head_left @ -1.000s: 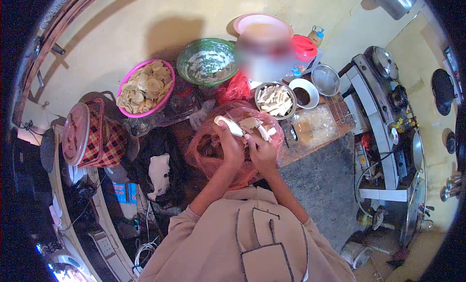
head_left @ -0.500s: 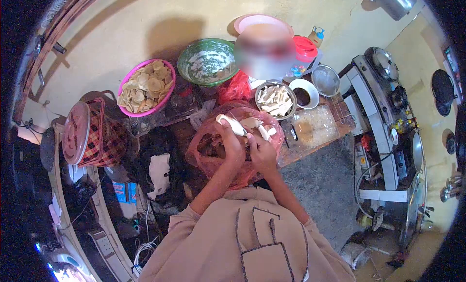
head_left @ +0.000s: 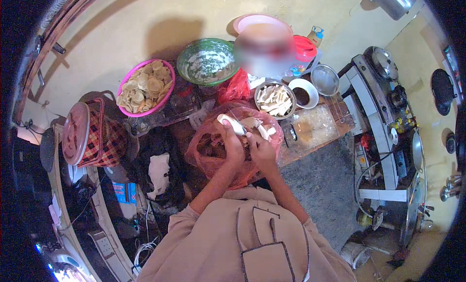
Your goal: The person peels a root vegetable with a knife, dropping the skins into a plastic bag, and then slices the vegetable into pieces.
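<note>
A white peeled root piece [head_left: 231, 124] is gripped in my left hand [head_left: 233, 144], above an open red plastic bag [head_left: 204, 158]. Close beside it, my right hand [head_left: 260, 148] is closed near the lower end of the piece; what its fingers hold is too small to make out. Brown peelings and pale pieces [head_left: 264, 129] lie in the bag around my hands. Behind the bag, a metal bowl [head_left: 275, 99] holds cut white sticks.
A pink basket [head_left: 145, 88] of pale slices and a green basin [head_left: 207, 61] stand at the back. Right of the metal bowl are a white bowl [head_left: 304, 93], a strainer [head_left: 325, 80] and a wet board [head_left: 315, 126]. A stove [head_left: 376, 76] stands at the right.
My right hand has shifted very slightly beside the white piece. My left hand still holds the piece in nearly the same place.
</note>
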The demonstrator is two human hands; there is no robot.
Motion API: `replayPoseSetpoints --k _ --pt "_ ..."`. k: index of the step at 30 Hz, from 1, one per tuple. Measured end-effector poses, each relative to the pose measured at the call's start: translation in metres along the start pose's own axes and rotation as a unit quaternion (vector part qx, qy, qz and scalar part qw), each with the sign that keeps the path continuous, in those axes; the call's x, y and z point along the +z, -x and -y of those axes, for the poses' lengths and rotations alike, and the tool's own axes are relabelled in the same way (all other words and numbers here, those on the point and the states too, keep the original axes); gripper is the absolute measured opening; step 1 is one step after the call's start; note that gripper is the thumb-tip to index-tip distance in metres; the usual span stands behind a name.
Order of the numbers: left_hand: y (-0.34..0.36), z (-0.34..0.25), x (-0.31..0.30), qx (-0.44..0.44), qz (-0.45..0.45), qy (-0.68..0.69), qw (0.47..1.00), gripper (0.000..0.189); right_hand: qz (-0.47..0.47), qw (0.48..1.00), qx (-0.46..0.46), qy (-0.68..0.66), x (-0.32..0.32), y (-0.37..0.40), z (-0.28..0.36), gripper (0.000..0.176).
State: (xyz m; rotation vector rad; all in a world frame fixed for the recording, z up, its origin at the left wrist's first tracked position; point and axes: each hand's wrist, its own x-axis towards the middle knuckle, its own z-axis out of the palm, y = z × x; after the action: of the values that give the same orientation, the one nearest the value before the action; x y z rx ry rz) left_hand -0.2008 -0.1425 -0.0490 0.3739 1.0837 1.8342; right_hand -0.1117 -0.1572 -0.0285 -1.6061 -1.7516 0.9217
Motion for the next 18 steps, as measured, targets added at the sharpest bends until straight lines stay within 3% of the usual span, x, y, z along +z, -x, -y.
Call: replayPoseSetpoints --k 3,6,9,12,14,18 --pt "0.008 -0.013 0.010 0.028 -0.012 -0.015 0.999 0.039 -0.011 0.994 0.016 0.103 -0.005 0.003 0.014 0.037" --pt "-0.007 0.010 -0.004 0.067 -0.004 0.018 0.998 0.037 0.010 0.978 0.080 -0.194 0.014 -0.012 -0.015 0.036" --pt "-0.011 0.013 -0.007 0.042 0.019 0.100 0.994 0.035 0.101 0.871 0.217 -0.428 -0.009 -0.005 0.003 0.037" --pt "-0.013 0.009 -0.010 0.028 0.072 0.167 0.983 0.036 0.104 0.848 0.222 -0.470 -0.012 -0.003 0.008 0.034" --pt "-0.013 0.003 -0.009 0.024 0.113 0.207 0.972 0.037 0.101 0.862 0.225 -0.444 -0.009 -0.003 0.005 0.034" --pt "-0.024 0.014 -0.021 0.013 0.094 0.210 0.973 0.040 0.121 0.918 0.173 -0.336 0.000 -0.005 -0.010 0.035"
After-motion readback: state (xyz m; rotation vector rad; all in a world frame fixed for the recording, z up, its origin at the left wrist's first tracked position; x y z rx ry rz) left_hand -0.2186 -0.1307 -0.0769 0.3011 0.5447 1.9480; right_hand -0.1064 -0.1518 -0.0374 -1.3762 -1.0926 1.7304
